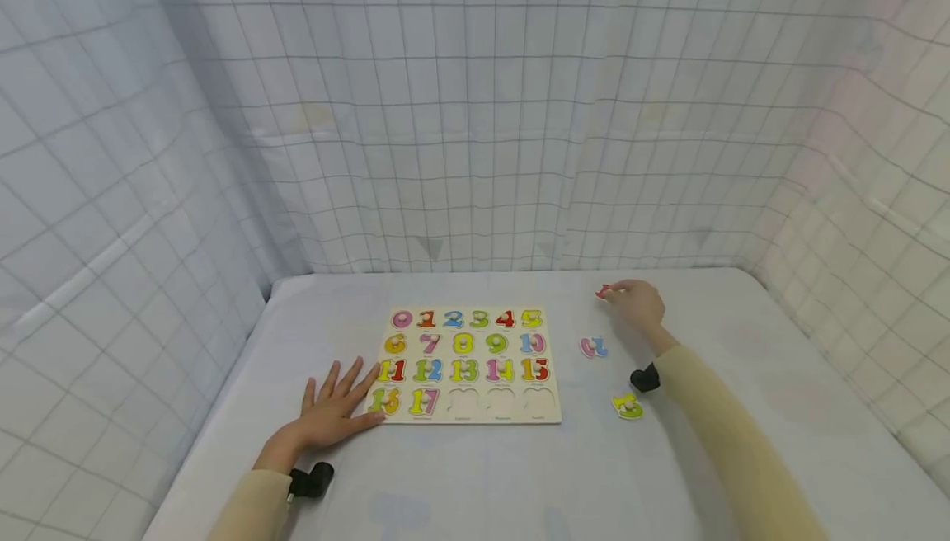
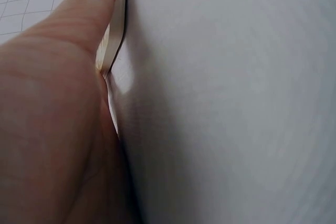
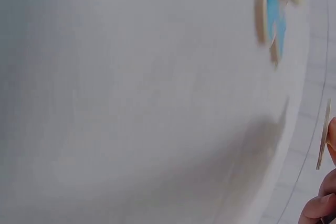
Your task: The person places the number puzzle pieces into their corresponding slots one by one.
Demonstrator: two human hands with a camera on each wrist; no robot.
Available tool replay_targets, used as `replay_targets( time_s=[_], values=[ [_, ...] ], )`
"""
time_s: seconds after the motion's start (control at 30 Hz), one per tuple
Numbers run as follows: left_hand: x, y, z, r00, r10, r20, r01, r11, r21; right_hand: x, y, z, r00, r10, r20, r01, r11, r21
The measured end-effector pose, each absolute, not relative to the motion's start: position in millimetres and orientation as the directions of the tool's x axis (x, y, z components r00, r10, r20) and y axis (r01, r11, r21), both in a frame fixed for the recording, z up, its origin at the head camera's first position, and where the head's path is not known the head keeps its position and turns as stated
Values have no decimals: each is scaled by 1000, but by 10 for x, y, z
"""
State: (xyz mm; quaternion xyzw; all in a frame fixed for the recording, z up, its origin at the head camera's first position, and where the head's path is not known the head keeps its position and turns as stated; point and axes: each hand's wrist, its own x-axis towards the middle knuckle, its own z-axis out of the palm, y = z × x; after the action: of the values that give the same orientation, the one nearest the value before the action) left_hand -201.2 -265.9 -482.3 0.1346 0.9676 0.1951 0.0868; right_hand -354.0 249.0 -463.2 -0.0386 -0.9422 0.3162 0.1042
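Note:
A wooden number puzzle board (image 1: pixel 472 364) lies flat on the white table, most slots filled with coloured numbers; three slots in its bottom row are bare. My left hand (image 1: pixel 334 405) rests flat with spread fingers on the table, its fingertips on the board's lower left corner (image 2: pixel 113 40). My right hand (image 1: pixel 634 303) is to the right of the board and pinches a small red piece (image 1: pixel 603 292), seen edge-on in the right wrist view (image 3: pixel 323 142). A pink and blue piece (image 1: pixel 594 347) (image 3: pixel 273 14) and a yellow-green piece (image 1: pixel 627 406) lie loose on the table.
The white table (image 1: pixel 779 376) is enclosed at the back and sides by white grid-patterned sheets (image 1: pixel 475 112). Its front edge is out of view.

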Motion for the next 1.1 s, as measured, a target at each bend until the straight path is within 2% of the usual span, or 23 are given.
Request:
replay_targets(
  time_s=[0.3,0.43,0.53,0.63,0.9,1.1],
  values=[
    [-2007,-2687,-4789,-947,304,-100,240,882,406,-3275,1511,-4496,-969,-119,215,-231,738,-634],
    [-1995,-2685,-4798,-945,319,-78,259,870,418,-3064,1096,-4582,-917,-282,282,-398,672,-624],
    [-1998,-2688,-4827,-943,325,-77,266,869,418,-2903,867,-4656,-879,-379,290,-474,626,-619],
    [-2023,-2712,-4879,-943,322,-84,262,874,408,-2780,697,-4696,-862,-438,254,-493,613,-617],
    [-2081,-2742,-5001,-951,303,-69,254,886,387,-2549,492,-4717,-868,-487,96,-429,640,-638],
    [-2036,-2694,-4877,-949,302,-94,243,886,394,-2468,478,-4736,-839,-537,90,-461,613,-642]
  ],
)
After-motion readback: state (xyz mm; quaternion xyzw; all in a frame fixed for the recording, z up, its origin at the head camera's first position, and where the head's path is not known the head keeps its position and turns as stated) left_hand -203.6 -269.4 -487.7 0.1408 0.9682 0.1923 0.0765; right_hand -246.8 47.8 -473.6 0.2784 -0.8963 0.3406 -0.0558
